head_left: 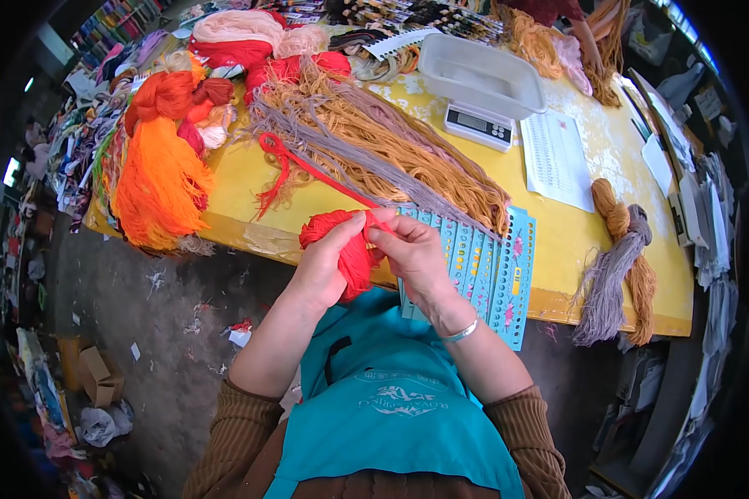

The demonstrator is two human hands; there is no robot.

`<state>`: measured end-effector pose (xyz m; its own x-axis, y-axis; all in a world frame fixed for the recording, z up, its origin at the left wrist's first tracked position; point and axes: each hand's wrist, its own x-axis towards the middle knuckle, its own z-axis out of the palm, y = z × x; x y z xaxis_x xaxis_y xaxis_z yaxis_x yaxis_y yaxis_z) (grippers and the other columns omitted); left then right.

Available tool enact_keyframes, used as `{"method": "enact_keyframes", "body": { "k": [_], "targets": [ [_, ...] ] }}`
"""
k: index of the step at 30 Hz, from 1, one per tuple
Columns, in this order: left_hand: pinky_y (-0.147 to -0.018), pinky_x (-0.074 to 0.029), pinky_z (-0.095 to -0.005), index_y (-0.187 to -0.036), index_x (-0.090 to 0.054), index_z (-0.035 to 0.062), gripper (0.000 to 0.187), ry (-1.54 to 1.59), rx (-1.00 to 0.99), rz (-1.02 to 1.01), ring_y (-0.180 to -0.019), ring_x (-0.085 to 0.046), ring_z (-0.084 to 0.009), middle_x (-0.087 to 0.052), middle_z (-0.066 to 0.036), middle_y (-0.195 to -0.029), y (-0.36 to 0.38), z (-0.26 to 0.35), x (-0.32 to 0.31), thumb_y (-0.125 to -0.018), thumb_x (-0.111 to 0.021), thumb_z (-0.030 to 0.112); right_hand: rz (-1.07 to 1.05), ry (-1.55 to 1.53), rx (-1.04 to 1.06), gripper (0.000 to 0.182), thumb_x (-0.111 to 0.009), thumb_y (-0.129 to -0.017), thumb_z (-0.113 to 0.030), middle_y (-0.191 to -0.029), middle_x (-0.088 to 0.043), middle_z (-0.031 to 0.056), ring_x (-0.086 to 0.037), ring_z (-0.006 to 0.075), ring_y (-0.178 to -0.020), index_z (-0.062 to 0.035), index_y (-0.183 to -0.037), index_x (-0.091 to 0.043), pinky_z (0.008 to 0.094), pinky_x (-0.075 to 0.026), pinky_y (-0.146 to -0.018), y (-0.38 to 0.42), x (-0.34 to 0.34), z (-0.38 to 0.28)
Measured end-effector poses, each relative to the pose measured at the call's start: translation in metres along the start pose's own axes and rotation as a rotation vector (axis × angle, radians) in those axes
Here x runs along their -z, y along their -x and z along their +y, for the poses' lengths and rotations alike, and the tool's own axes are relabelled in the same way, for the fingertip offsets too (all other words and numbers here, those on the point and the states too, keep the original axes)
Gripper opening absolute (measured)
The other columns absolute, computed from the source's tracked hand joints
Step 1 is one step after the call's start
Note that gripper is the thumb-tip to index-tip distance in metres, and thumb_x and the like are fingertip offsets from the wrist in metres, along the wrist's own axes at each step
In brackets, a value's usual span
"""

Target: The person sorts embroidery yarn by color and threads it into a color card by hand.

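A bundle of red thread (354, 264) is held up at the table's front edge, above my apron. Around its right side closes my left hand (324, 270), thumb on top. My right hand (408, 248) pinches a red strand (324, 177) at the top of the bundle. That strand runs back over the yellow table to a loose loop. Just right of my hands lie blue cards with punched holes (474, 264), overlapping in a row. Behind them stretch long hanks of golden-brown thread (391, 137) and grey-purple thread (333, 150).
Orange thread (162, 183) hangs over the table's left edge. A clear plastic tub (483, 75) sits on a digital scale (478, 125), with a printed sheet (556, 158) beside it. Grey thread (612, 283) droops over the front right. Another person's arm (587, 46) reaches in at the far right.
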<state>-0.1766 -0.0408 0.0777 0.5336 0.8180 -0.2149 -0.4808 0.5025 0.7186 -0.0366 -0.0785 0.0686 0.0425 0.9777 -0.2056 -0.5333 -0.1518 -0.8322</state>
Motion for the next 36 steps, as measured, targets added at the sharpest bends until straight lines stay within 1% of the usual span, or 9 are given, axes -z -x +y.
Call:
{"method": "enact_keyframes", "body": {
  "k": [16,21,24,28,30,31,32,34,36],
  "targets": [
    [-0.103,-0.04,-0.0335,-0.123,-0.057,-0.0055,0.037,-0.058,-0.039,-0.028,-0.118,-0.053,-0.0201,-0.06,-0.014,-0.123,0.0,-0.001,-0.002,-0.098,-0.05,0.021,0.077,-0.094,-0.051,0.004,-0.066,-0.087,-0.004,-0.082,-0.067,0.0028,-0.059,0.006,-0.071,-0.0009,-0.089,-0.067,0.0191,-0.047,-0.065,0.006,-0.007,0.0],
    [-0.103,-0.039,-0.033,-0.123,-0.057,-0.0047,0.035,-0.127,-0.054,-0.006,-0.119,-0.052,-0.0195,-0.06,-0.014,-0.124,0.003,0.0,-0.006,-0.097,-0.052,0.019,0.059,-0.162,-0.036,0.002,-0.065,-0.087,-0.006,-0.07,-0.059,-0.0021,-0.045,0.0023,-0.055,-0.0051,-0.084,-0.066,0.0188,-0.029,-0.045,0.006,0.0,0.006],
    [-0.103,-0.039,-0.033,-0.122,-0.059,-0.0039,0.033,-0.183,-0.085,-0.021,-0.12,-0.052,-0.0187,-0.06,-0.013,-0.124,0.0,-0.001,-0.001,-0.096,-0.054,0.017,0.062,-0.224,0.027,0.002,-0.063,-0.086,-0.006,-0.065,-0.053,-0.0039,-0.036,0.0015,-0.048,-0.0069,-0.086,-0.065,0.0195,-0.02,-0.042,0.005,0.002,0.01],
    [-0.102,-0.041,-0.0332,-0.12,-0.06,-0.003,0.031,-0.15,-0.027,-0.044,-0.117,-0.055,-0.0183,-0.061,-0.012,-0.121,0.003,0.009,0.002,-0.095,-0.055,0.016,0.078,-0.363,-0.052,0.005,-0.062,-0.087,-0.005,-0.063,-0.05,-0.0045,-0.033,0.0022,-0.046,-0.0061,-0.091,-0.065,0.0188,-0.021,-0.043,0.007,0.001,-0.005],
    [-0.096,-0.045,-0.0339,-0.117,-0.061,-0.0033,0.03,-0.183,-0.033,0.026,-0.11,-0.059,-0.0191,-0.063,-0.012,-0.118,0.011,0.015,0.002,-0.096,-0.055,0.017,-0.185,-0.372,-0.287,0.01,-0.061,-0.087,-0.004,-0.062,-0.048,-0.0052,-0.032,0.0028,-0.047,-0.0052,-0.096,-0.063,0.0204,-0.021,-0.042,0.006,0.01,-0.019],
    [-0.095,-0.047,-0.0346,-0.115,-0.062,-0.0039,0.03,-0.193,-0.005,0.002,-0.107,-0.06,-0.0196,-0.063,-0.013,-0.116,0.011,0.017,0.011,-0.096,-0.055,0.017,-0.269,-0.245,-0.283,0.008,-0.062,-0.087,-0.005,-0.065,-0.051,-0.0035,-0.043,0.0042,-0.053,-0.0017,-0.093,-0.065,0.021,-0.03,-0.045,0.002,0.018,-0.019],
    [-0.093,-0.048,-0.0353,-0.114,-0.062,-0.0045,0.03,-0.201,0.023,-0.021,-0.105,-0.062,-0.0201,-0.064,-0.013,-0.115,0.012,0.021,0.023,-0.096,-0.055,0.018,-0.269,-0.243,-0.284,0.008,-0.062,-0.087,-0.005,-0.065,-0.051,-0.0035,-0.043,0.0042,-0.053,-0.0017,-0.093,-0.065,0.021,-0.03,-0.045,0.001,0.018,-0.021],
    [-0.091,-0.049,-0.0371,-0.113,-0.06,-0.007,0.034,-0.326,0.049,-0.069,-0.102,-0.063,-0.0243,-0.065,-0.016,-0.112,0.02,0.041,0.039,-0.097,-0.051,0.022,-0.299,0.485,0.072,0.009,-0.062,-0.089,-0.008,-0.066,-0.054,-0.002,-0.052,0.0066,-0.063,0.0001,-0.09,-0.066,0.0227,-0.04,-0.055,0.0,0.018,-0.026],
    [-0.09,-0.049,-0.0381,-0.112,-0.06,-0.0079,0.038,-0.312,0.023,-0.01,-0.101,-0.064,-0.0279,-0.066,-0.019,-0.109,0.031,0.062,0.067,-0.098,-0.047,0.025,-0.276,0.594,0.159,0.011,-0.063,-0.09,-0.01,-0.083,-0.062,0.0025,-0.057,0.0093,-0.08,-0.0003,-0.088,-0.067,0.0246,-0.045,-0.071,-0.006,0.026,-0.036]
  ]
}}
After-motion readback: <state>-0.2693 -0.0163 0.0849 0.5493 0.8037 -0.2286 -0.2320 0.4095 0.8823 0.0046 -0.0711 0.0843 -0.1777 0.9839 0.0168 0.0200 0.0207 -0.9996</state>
